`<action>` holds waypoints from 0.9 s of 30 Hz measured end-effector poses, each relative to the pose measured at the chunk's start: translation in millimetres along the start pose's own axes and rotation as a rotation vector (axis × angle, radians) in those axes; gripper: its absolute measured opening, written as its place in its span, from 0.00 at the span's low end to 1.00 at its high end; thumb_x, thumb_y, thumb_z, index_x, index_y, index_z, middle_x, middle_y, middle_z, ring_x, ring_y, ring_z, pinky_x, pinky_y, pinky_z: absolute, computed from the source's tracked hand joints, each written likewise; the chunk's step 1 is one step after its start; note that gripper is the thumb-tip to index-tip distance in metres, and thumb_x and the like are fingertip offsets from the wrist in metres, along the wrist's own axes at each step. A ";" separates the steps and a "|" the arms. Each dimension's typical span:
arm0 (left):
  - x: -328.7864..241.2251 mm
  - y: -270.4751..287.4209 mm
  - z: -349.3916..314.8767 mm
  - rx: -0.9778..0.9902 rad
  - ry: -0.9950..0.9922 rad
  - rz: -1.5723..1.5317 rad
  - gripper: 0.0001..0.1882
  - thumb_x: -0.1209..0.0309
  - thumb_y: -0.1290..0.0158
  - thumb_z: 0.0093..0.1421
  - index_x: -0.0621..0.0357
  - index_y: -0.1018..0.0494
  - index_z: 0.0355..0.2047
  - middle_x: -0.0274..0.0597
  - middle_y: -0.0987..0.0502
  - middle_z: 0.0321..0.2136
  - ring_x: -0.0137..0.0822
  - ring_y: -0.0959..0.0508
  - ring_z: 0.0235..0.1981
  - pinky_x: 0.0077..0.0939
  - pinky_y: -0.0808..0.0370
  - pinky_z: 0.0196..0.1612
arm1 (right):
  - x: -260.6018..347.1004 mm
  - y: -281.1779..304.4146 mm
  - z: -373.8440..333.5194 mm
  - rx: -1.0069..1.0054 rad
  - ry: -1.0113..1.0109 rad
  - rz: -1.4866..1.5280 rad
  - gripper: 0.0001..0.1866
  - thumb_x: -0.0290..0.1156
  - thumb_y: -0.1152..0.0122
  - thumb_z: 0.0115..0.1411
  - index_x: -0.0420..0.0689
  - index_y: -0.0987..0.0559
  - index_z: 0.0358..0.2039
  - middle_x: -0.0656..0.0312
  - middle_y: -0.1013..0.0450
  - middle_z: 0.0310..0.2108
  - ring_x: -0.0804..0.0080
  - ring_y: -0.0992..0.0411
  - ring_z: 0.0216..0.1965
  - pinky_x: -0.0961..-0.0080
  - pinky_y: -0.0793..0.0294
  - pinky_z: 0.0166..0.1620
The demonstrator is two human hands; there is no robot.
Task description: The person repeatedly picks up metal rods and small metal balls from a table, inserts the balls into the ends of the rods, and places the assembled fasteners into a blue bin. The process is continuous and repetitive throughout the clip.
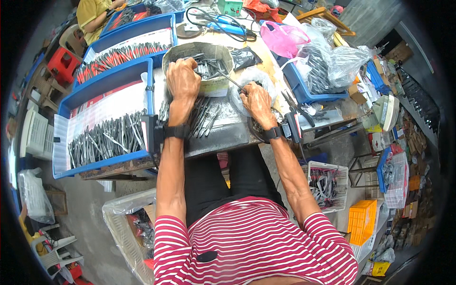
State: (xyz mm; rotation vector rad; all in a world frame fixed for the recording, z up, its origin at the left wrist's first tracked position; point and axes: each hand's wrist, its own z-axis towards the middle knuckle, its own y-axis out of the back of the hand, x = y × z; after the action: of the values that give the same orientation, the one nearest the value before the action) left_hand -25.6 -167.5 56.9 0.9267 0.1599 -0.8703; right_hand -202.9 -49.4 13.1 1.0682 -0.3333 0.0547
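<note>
A round cardboard box full of slim dark metal pieces stands on the table in front of me. Over its left side is my left hand, fingers curled in; what they hold, if anything, is hidden. My right hand is closed on the end of a long slim dark piece that slants back toward the box. Beneath that hand lies an open clear plastic bag; its contents are mostly covered. Several loose tweezer-like metal pieces lie on the table between my wrists.
To the left, a blue tray holds rows of grey tweezers; another blue tray behind it holds red and black ones. Pliers lie right of my right hand. A blue bin with bagged dark pieces stands at the right.
</note>
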 end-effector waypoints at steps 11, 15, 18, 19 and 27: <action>9.9 -14.2 23.3 0.265 -0.061 0.130 0.07 0.77 0.47 0.40 0.55 0.22 0.22 0.49 0.23 0.27 0.49 0.26 0.34 0.38 0.29 0.38 | 3.4 7.0 -5.4 -0.071 0.021 0.014 0.06 0.29 0.43 0.47 0.40 0.27 0.23 0.54 0.31 0.25 0.53 0.30 0.30 0.60 0.33 0.32; 13.4 -18.0 25.6 0.253 -0.073 0.152 0.05 0.76 0.48 0.40 0.57 0.24 0.21 0.50 0.24 0.26 0.50 0.27 0.33 0.40 0.29 0.36 | 4.1 17.4 -10.5 -0.096 -0.011 0.069 0.07 0.30 0.44 0.48 0.40 0.27 0.23 0.52 0.31 0.25 0.52 0.31 0.29 0.60 0.34 0.32; 19.3 -22.0 21.5 0.187 -0.164 0.138 0.05 0.76 0.49 0.41 0.57 0.26 0.22 0.48 0.25 0.26 0.49 0.28 0.32 0.41 0.30 0.35 | 1.7 23.5 -14.4 -0.142 -0.054 0.134 0.08 0.31 0.46 0.48 0.38 0.27 0.23 0.50 0.30 0.23 0.50 0.31 0.28 0.59 0.34 0.31; 21.1 -23.5 20.9 0.196 -0.172 0.161 0.05 0.76 0.49 0.42 0.57 0.26 0.22 0.47 0.25 0.27 0.48 0.28 0.33 0.41 0.31 0.35 | 0.6 24.6 -15.1 -0.159 -0.069 0.162 0.08 0.31 0.46 0.48 0.38 0.27 0.23 0.48 0.30 0.23 0.50 0.30 0.27 0.59 0.34 0.31; 24.9 -27.9 21.1 0.246 -0.199 0.271 0.05 0.75 0.51 0.48 0.55 0.32 0.27 0.40 0.27 0.28 0.44 0.31 0.35 0.45 0.40 0.37 | -7.6 27.8 -14.4 -0.098 -0.177 0.203 0.10 0.32 0.46 0.48 0.36 0.26 0.23 0.49 0.31 0.17 0.57 0.30 0.22 0.65 0.34 0.28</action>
State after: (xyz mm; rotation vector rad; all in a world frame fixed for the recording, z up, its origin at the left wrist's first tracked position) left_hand -34.0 -206.3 40.5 1.0553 -0.2451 -0.7333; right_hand -212.3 -22.6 28.2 0.9415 -0.5982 0.1247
